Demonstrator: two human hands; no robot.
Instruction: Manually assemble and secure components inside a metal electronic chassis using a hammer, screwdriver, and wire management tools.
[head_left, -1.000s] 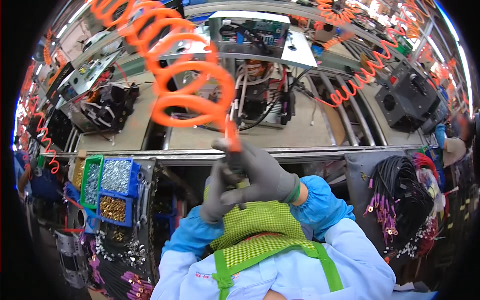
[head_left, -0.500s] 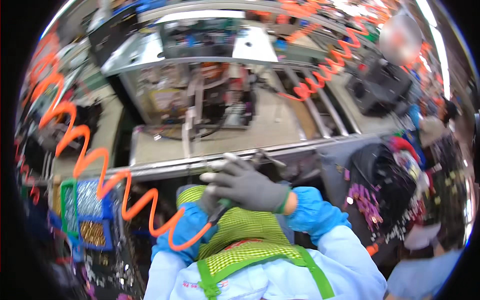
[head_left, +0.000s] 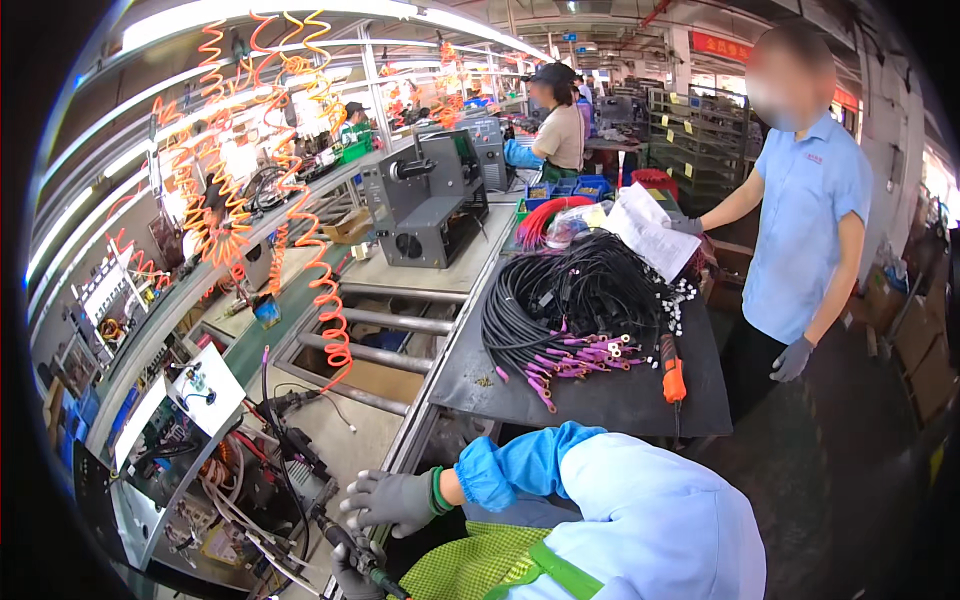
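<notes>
My right hand (head_left: pixel 392 502), in a grey glove and blue sleeve cover, is held palm down near the bench edge. Its fingers are spread and nothing is in them. Just below it my left hand (head_left: pixel 352 575), also gloved in grey, is closed round a slim black air tool (head_left: pixel 378 574); the lower part of hand and tool runs out of the picture. Beside the hands stands a bench machine with a motor-like grey block (head_left: pixel 308 492) and loose cables. A large bundle of black cables (head_left: pixel 545 290) with purple-sleeved ring terminals lies on the dark side table (head_left: pixel 610 405).
An orange-and-black corded hand tool (head_left: pixel 672 372) lies at the table's right. A co-worker in a light-blue shirt (head_left: pixel 808 220) stands there, one gloved hand at white papers (head_left: pixel 650 228). Orange coiled hoses (head_left: pixel 325 300) hang over the bench. A grey machine (head_left: pixel 425 205) stands farther back.
My view has swung right and up, bringing the co-worker and side table into full sight. The right hand, earlier over the left, now appears apart from it with fingers spread.
</notes>
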